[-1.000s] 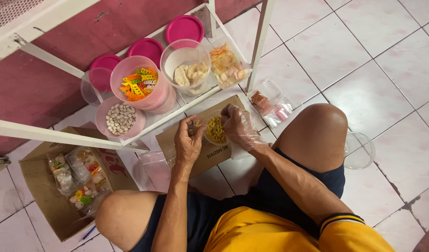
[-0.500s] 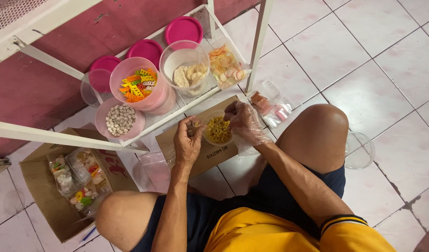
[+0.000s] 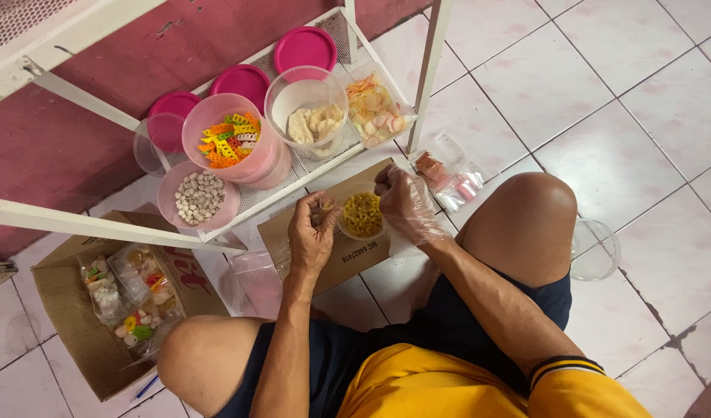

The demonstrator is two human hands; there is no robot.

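Since the earlier frames the right hand [image 3: 406,203] has lifted from the small clear cup [image 3: 361,214] of yellow curled crackers to its right rim, and the cup's contents now show more fully. Left to right: an open cardboard box [image 3: 69,325] on the tiled floor holds clear bags of mixed snacks [image 3: 131,298], their contents hard to make out through the glossy film. On the white mesh shelf [image 3: 293,182] stand a shallow pink tub of pale round pellets [image 3: 198,197], a translucent pink tub of bright multicoloured pieces [image 3: 230,140], a clear tub of beige crackers [image 3: 315,122] and a bag of pink-and-white chips [image 3: 377,110]; three round magenta lids [image 3: 305,48] lie behind, one partly hidden by a clear tub. The left hand [image 3: 313,232], bare, has its fingertips pinched together at the cup's left rim; whether they grip the rim or a cracker cannot be told. The right hand, in a thin clear plastic glove, has its fingers curled shut at the cup's right side. The cup sits over a flat brown carton [image 3: 324,248] between the knees. A clear bowl [image 3: 595,249] is partly hidden behind the right knee.
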